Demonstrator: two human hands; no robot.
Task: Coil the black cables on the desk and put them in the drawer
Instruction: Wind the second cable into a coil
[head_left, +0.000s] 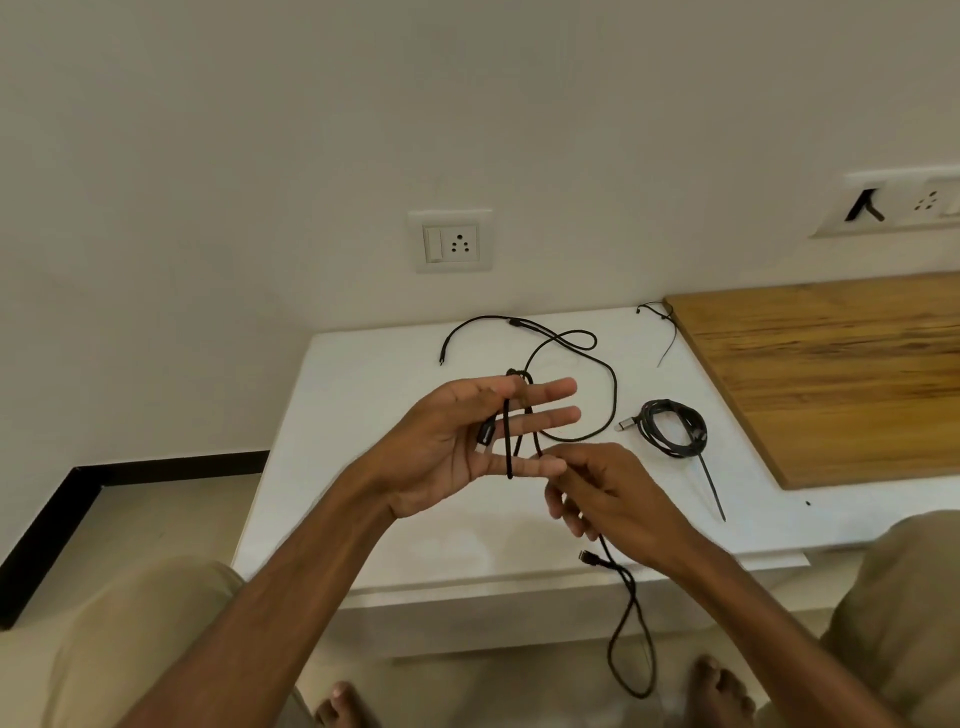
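Note:
My left hand (467, 441) is raised over the white desk (363, 415), palm up and fingers straight, with loops of a black cable (510, 447) wound round them and a plug end under the thumb. My right hand (608, 493) pinches the same cable just beside the left fingertips. The cable's free end hangs off the desk front in a long loop (631, 649). A second black cable (582, 358) lies loose on the desk behind my hands. A third cable (672, 428) lies coiled at the right, tied with a cable tie. No drawer is visible.
A wooden board (831, 374) lies on the desk's right part. A thin cable tie (667, 332) lies near its left corner. Wall sockets (452, 241) sit above the desk. My knees and bare feet are below the desk front.

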